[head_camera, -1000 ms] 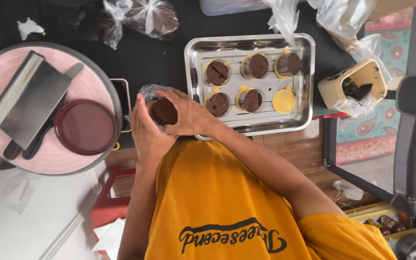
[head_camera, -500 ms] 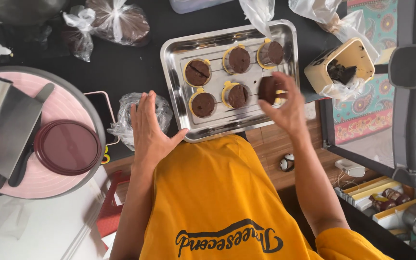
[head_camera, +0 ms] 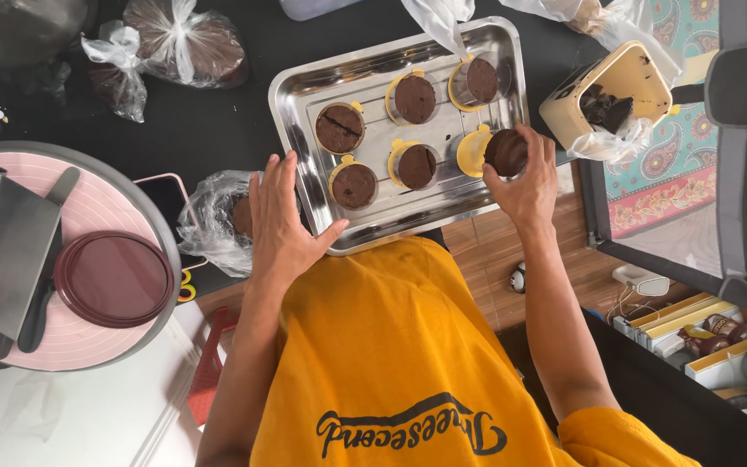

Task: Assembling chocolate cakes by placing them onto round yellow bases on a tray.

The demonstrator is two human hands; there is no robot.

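Observation:
A steel tray [head_camera: 294,104] on the black table holds several yellow-rimmed cups [head_camera: 414,97] with round brown cake discs in them. My right hand [head_camera: 525,182] grips a dark cake disc [head_camera: 507,151] over the yellow cup [head_camera: 472,149] at the tray's front right corner. My left hand [head_camera: 280,227] lies flat with fingers spread against the tray's left front edge and holds nothing. Beside it sits a clear plastic bag [head_camera: 211,220] with brown cake inside.
A pink turntable [head_camera: 88,207] at the left carries a metal scraper [head_camera: 6,251] and a maroon round lid [head_camera: 114,278]. Tied bags of brown cake [head_camera: 185,43] lie at the back. A cream container [head_camera: 611,95] wrapped in plastic stands right of the tray.
My right hand carried the cake disc from in front of my body to the tray's front right cup. My left hand let go and settled by the tray's edge.

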